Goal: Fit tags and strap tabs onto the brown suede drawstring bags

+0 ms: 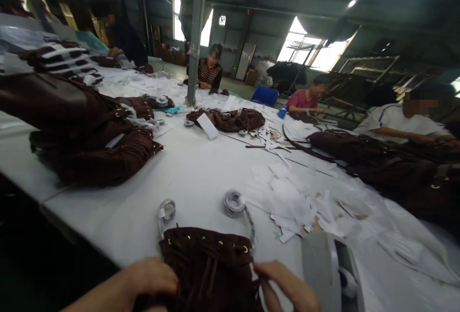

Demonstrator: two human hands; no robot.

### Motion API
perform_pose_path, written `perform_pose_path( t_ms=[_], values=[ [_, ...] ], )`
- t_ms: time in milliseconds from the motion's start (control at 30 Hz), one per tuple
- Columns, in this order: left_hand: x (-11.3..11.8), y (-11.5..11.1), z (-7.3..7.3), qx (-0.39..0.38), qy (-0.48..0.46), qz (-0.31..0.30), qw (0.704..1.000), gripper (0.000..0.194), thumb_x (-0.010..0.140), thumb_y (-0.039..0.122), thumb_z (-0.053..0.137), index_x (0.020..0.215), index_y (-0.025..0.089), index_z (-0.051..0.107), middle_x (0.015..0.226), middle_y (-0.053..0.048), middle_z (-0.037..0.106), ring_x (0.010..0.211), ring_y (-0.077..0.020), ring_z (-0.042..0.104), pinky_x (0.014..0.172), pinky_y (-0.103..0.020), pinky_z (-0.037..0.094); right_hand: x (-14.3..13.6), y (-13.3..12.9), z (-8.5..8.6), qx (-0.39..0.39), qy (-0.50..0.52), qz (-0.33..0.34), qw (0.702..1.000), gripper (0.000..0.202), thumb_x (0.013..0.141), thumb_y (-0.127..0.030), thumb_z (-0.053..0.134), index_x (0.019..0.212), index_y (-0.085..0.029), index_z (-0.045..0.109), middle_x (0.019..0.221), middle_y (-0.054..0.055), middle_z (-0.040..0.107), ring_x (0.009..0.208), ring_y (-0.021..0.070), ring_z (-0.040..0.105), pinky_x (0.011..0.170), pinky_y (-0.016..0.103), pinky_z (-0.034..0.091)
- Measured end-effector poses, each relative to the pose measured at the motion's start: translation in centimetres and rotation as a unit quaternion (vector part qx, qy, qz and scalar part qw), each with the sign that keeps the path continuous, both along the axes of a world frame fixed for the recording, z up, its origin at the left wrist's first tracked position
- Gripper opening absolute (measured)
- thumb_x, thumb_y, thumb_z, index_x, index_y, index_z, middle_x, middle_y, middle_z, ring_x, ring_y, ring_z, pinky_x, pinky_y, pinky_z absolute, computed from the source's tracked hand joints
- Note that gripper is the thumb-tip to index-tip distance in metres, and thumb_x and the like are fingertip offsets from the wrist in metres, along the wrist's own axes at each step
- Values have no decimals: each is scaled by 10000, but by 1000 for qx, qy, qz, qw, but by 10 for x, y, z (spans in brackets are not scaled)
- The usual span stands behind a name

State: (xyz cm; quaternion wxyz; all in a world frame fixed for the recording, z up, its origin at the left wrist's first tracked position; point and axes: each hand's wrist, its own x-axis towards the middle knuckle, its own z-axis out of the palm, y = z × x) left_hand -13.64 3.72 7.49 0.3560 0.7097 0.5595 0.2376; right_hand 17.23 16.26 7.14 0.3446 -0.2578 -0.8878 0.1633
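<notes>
- Bag [208, 278]: near side of the surface [132, 202], between left hand [149, 277] and right hand [287, 285]
- Two coiled straps [233, 202]: just behind the bag
- Device [321, 266]: right of the right hand
- Paper scraps [287, 202]: behind the device
- Piled bags [108, 158]: left
- Post [197, 39]: far behind

no readable text, labels, brands, numbers or signs anywhere.
</notes>
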Motion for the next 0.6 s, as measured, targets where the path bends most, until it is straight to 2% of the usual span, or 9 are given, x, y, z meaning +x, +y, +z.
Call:
perform_pose_path(
  t_ms=[67, 133, 167, 233, 300, 333, 433, 500, 600],
  values=[
    [-21, 24, 20, -46, -15, 141, 989, 334, 918, 415, 404, 1147, 297, 615, 953, -20, 715, 937, -188, 644, 892, -307, 492, -6, 16, 13, -65, -23, -71, 995, 271, 870, -202, 531, 1137, -231, 562, 984, 64, 682, 890, 185, 639, 781, 289, 514],
    [-27, 55, 29, -36, -23, 176, 983, 361, 917, 433, 391, 1116, 240, 622, 948, -34, 697, 911, -189, 628, 856, -295, 486, -25, 31, 20, -116, -99, -58, 987, 365, 832, -280, 601, 1188, -221, 554, 1118, 94, 642, 1026, 233, 594, 892, 360, 476],
    [-25, 70, 28, -34, -24, 156, 987, 357, 904, 439, 420, 1111, 231, 622, 995, -41, 683, 910, -190, 619, 822, -289, 489, -37, 37, 20, -142, -149, -33, 978, 412, 802, -316, 640, 1193, -216, 559, 1140, 102, 630, 1049, 255, 577, 915, 394, 458],
    [-12, 91, 19, -36, -14, 70, 997, 346, 865, 412, 510, 1152, 238, 596, 1066, -46, 651, 935, -194, 594, 825, -301, 475, -57, 44, 16, -189, -240, 12, 952, 437, 736, -361, 711, 1133, -216, 599, 1077, 95, 646, 1002, 273, 581, 883, 421, 455],
    [5, 97, 8, -31, 16, -11, 999, 313, 814, 340, 601, 1113, 248, 606, 1067, -46, 623, 949, -201, 564, 847, -323, 450, -66, 42, 8, -211, -278, 24, 937, 336, 700, -344, 748, 990, -214, 641, 936, 63, 664, 889, 246, 595, 787, 377, 469],
    [12, 94, 4, -24, 32, -35, 999, 256, 801, 294, 618, 1052, 245, 622, 1048, -45, 610, 943, -200, 549, 848, -328, 439, -66, 39, 3, -207, -276, 26, 938, 282, 694, -322, 755, 927, -210, 641, 887, 50, 661, 846, 227, 593, 746, 348, 465],
    [21, 76, 5, -8, 39, -69, 997, 57, 837, 215, 557, 846, 212, 613, 973, -36, 579, 902, -175, 523, 810, -296, 421, -53, 22, -10, -111, -199, 88, 970, 141, 751, -271, 701, 827, -196, 610, 791, 35, 647, 745, 181, 570, 660, 298, 429],
    [17, 68, 13, -28, -1, -75, 997, 145, 888, 236, 481, 792, 198, 582, 885, -21, 582, 828, -142, 532, 763, -255, 422, -44, 7, -14, -4, -140, 138, 980, 72, 836, -253, 596, 796, -193, 595, 707, 28, 627, 669, 164, 544, 616, 297, 400],
    [5, 78, 22, -57, -11, -22, 998, 241, 924, 290, 401, 810, 191, 588, 800, -9, 599, 748, -128, 547, 709, -238, 425, -43, -15, -14, 112, -115, 149, 976, 208, 897, -144, 462, 733, -191, 582, 561, -10, 551, 539, 133, 468, 562, 292, 353]
  ],
)
